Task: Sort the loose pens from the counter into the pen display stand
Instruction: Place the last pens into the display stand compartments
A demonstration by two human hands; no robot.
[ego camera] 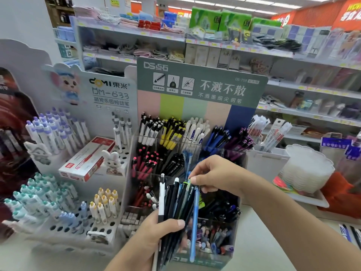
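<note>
My left hand grips a bundle of loose pens, mostly black with one white and one light blue, held upright in front of the pen display stand. My right hand reaches in from the right and pinches the top of a pen with a green tip in that bundle. The stand has a green header card and clear tiered compartments holding white, yellow, blue, purple, pink and black pens. The lower front compartments are partly hidden behind the bundle.
A white stand with holes at left holds purple, teal and yellow capped pens. A red-and-white pen box lies on it. Stacked white trays sit at right. More pens lie at the counter's right edge. Shop shelves fill the background.
</note>
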